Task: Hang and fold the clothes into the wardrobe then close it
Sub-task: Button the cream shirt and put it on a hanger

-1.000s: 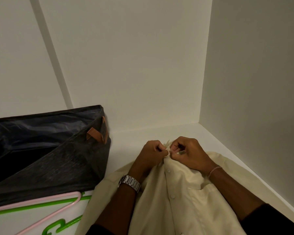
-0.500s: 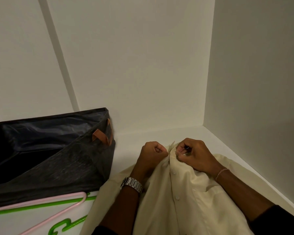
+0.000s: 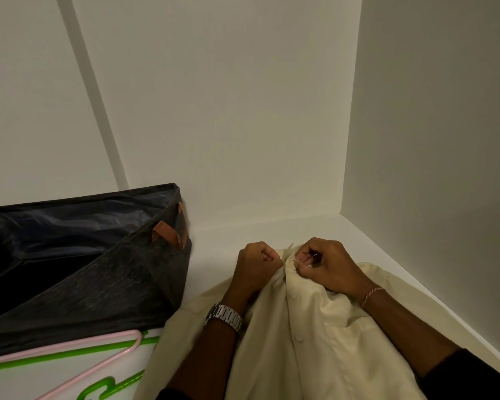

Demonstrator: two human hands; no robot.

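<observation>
White wardrobe shelf (image 3: 223,235): dark fabric storage bin (image 3: 104,272), left, cut off by the frame. Cream button-up shirt (image 3: 309,336) lies on the shelf, lower part out of view. Left hand (image 3: 257,268) and right hand (image 3: 328,265), fingers curled, pinch its collar; fingertips hidden.

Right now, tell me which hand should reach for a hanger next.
Left. The left hand is nearer the pink hanger and green hanger at lower left; the right hand would cross over. Both grip the shirt collar.
</observation>
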